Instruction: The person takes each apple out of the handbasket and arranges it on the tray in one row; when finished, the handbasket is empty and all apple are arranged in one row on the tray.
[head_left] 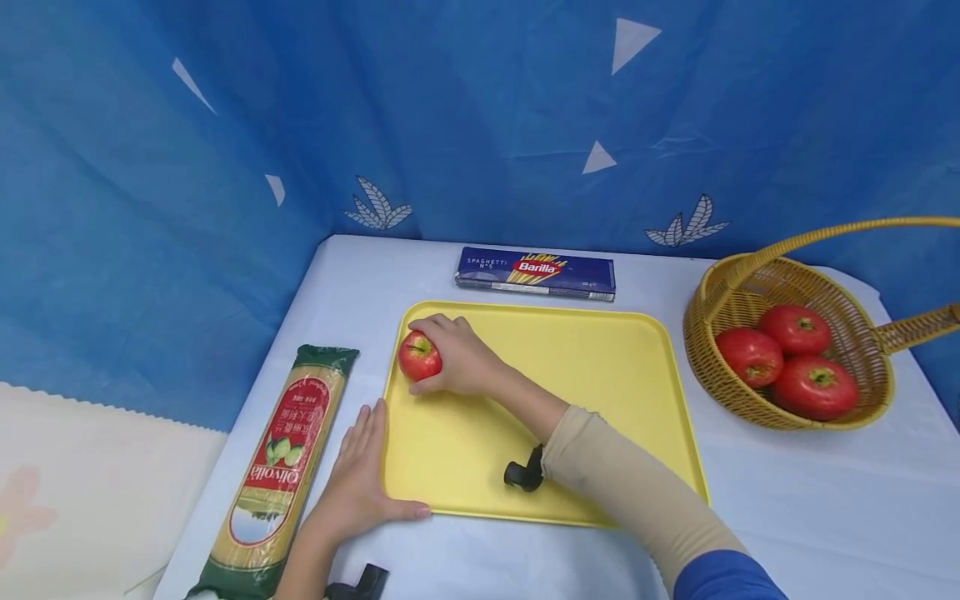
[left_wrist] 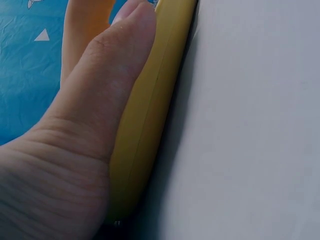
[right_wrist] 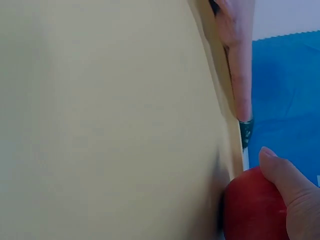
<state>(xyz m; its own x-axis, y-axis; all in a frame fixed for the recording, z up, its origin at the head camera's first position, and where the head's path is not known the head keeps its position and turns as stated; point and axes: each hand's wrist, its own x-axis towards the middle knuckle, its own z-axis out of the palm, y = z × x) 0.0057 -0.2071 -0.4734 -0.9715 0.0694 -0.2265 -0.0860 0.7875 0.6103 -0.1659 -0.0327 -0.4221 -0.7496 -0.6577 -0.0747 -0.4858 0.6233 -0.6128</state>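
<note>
A red apple (head_left: 420,356) is at the upper left corner of the yellow tray (head_left: 570,350); my right hand (head_left: 461,358) grips it from the right, fingers curled round it. The right wrist view has the apple (right_wrist: 255,207) at the tray's edge with the thumb of my right hand (right_wrist: 295,192) over it. My left hand (head_left: 360,479) touches the tray's lower left corner, fingers extended along the left side and thumb along the near edge. In the left wrist view, the thumb of my left hand (left_wrist: 95,85) lies against the tray's yellow side (left_wrist: 145,125).
A wicker basket (head_left: 705,367) with several red apples stands on the right. Behind the tray lies a blue Barilla spaghetti box (head_left: 536,273). A long Olivoilà pasta pack (head_left: 281,467) lies left of my left hand. Blue cloth (head_left: 487,117) hangs behind the table.
</note>
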